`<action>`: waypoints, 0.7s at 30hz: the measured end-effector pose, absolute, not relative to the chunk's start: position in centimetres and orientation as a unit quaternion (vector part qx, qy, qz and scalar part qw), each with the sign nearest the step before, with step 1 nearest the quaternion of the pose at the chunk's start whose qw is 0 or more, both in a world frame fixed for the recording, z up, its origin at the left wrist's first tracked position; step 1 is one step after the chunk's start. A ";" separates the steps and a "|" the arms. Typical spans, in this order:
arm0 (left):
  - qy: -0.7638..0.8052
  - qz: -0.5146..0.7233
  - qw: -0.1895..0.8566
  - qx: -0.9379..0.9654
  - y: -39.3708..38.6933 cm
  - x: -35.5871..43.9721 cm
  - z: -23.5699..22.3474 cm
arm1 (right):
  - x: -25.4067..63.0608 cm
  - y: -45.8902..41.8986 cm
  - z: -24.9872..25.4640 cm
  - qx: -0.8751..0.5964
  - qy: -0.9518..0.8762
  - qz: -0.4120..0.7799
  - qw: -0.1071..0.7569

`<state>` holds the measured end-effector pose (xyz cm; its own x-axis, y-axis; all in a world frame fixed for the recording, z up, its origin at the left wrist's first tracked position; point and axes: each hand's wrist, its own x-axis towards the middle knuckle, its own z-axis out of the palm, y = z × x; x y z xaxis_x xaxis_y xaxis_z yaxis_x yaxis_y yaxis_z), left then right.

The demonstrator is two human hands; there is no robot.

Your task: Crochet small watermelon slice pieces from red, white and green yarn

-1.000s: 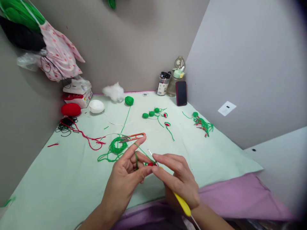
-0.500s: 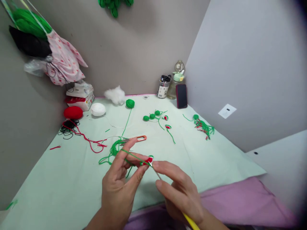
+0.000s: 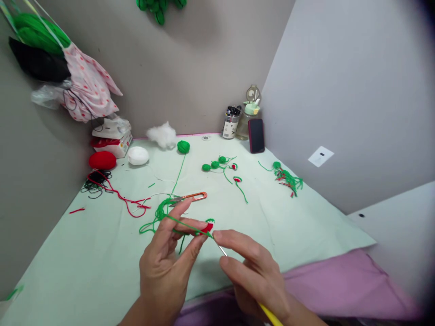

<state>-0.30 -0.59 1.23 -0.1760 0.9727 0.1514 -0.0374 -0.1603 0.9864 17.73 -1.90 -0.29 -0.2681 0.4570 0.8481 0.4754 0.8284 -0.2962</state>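
Between thumb and fingers, my left hand (image 3: pixel 170 258) pinches a small red, white and green crochet piece (image 3: pixel 208 227). Green yarn (image 3: pixel 185 223) runs taut over its raised index finger to that piece. My right hand (image 3: pixel 256 267) grips a crochet hook (image 3: pixel 221 248) with a metal shaft and a yellow handle. The hook's tip meets the green yarn at the piece's lower right edge, near my right index fingertip. A loose tangle of green yarn (image 3: pixel 161 210) lies just behind my left hand.
Orange-handled thread snips (image 3: pixel 200 196) lie beyond my left hand. Small green and red crochet pieces (image 3: pixel 215 165) rest mid-table. Yarn balls in red (image 3: pixel 102 160), white (image 3: pixel 138 155) and green (image 3: pixel 183 146) stand at the back left. A phone (image 3: pixel 256 136) leans by a bottle (image 3: pixel 243 124).
The hook's tip has drawn slightly away from the crochet piece, pulling the green yarn at its edge. Both hands have shifted a little left with the view.
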 end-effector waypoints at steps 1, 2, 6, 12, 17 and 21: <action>0.487 0.590 0.427 0.482 -0.6 -0.4 1.2 | 17.7 -1.9 -0.2 -0.297 -0.794 -0.010 0.530; 0.485 0.589 0.429 0.484 -0.6 -0.4 1.2 | 17.7 -1.9 -0.1 -0.303 -0.793 -0.008 0.529; 0.473 0.594 0.429 0.489 -0.5 -0.4 0.9 | 17.4 -1.7 0.3 -0.309 -0.794 -0.020 0.523; 0.445 0.618 0.397 0.513 -0.4 -0.4 0.3 | 16.9 -1.3 0.5 -0.296 -0.787 -0.046 0.539; 0.418 0.622 0.400 0.528 -0.3 -0.6 0.3 | 17.0 -1.2 0.1 -0.285 -0.785 -0.031 0.549; 0.427 0.599 0.448 0.507 -0.3 -0.9 0.4 | 16.9 -1.2 0.1 -0.299 -0.784 -0.043 0.542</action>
